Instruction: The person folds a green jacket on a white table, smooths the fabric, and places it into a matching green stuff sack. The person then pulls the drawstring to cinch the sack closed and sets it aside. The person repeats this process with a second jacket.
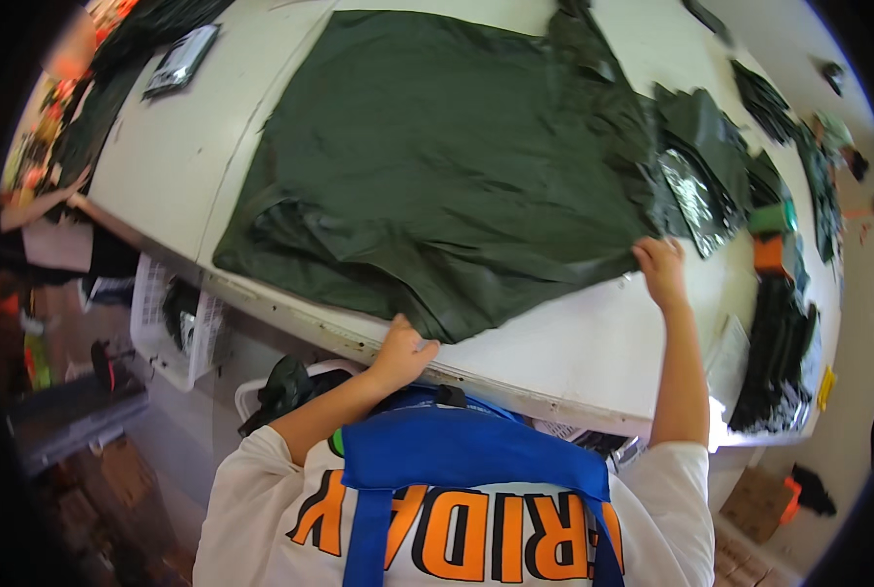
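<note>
Across the white counter (pixel 574 357), spread out to its near edge: dark green cloth (pixel 437 147). Clamped on the near hem, fingers of the left hand (pixel 403 354); on the right corner, those of the right hand (pixel 660 269). Rightward, a shiny packet (pixel 694 194) and dark stack (pixel 775 352); below left, a white basket (pixel 148 303).

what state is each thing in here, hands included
dark green sheet: spread over the white table, wrinkled toward its near edge
left hand: closed on the sheet's near edge
right hand: closed on its right corner
silvery packet: lying flat, can't tell if sealed
white basket: partly filled
blue apron: worn
</note>
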The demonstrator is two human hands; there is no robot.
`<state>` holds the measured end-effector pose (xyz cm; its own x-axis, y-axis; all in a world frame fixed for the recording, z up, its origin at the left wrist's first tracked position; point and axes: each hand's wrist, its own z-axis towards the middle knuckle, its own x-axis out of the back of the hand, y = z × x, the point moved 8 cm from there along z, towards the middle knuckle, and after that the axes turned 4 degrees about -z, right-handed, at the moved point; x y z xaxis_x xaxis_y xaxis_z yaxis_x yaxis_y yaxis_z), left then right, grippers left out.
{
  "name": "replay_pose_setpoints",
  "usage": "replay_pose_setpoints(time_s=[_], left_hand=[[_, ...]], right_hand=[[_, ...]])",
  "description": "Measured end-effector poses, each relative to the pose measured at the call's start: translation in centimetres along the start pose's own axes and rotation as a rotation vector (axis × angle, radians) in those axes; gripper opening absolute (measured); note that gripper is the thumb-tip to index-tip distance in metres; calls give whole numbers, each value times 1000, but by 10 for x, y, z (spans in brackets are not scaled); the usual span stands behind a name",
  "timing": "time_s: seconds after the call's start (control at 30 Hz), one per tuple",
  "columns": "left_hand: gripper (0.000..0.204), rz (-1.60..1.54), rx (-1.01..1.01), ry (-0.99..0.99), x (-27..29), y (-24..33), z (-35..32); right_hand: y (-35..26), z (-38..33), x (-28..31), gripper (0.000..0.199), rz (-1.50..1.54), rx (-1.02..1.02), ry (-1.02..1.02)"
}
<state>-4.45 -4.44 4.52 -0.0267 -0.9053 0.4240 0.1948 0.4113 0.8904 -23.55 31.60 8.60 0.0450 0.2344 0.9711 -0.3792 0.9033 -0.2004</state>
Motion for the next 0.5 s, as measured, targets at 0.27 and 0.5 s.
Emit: replay_pose_setpoints(time_s=[0.27, 0.5], left_hand=[[26, 104, 103, 198, 85, -11, -1], [49, -38, 626, 457, 237, -146, 6]], right_hand=[[-37, -30, -23, 36, -250, -342, 201], [-257, -50, -102, 24, 221, 229, -374]])
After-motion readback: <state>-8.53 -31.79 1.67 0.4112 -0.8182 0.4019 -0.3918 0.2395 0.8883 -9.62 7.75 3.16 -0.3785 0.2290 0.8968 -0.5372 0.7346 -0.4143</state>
